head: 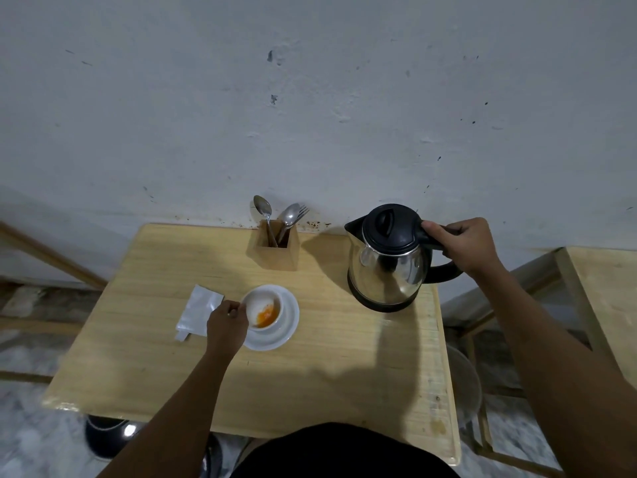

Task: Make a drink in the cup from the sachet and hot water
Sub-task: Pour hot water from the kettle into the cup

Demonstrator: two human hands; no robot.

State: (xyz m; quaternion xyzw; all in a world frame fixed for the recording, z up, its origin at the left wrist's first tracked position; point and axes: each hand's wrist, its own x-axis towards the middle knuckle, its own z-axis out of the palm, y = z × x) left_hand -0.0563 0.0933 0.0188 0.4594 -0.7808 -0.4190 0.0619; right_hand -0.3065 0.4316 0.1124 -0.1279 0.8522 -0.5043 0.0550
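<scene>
Left hand (227,322) pinches cup (263,310) at its near rim, prob. to steady it on saucer (286,326) w/ orange powder inside. Right hand (462,246) is wrapped round kettle (387,260) handle, ready to pour; 1 emptied sachet (200,310) lies just beside.

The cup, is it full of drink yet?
Not full. The cup holds only some orange stuff at the bottom, with white inside walls showing above it. The kettle stands upright on the table, not pouring.
</scene>
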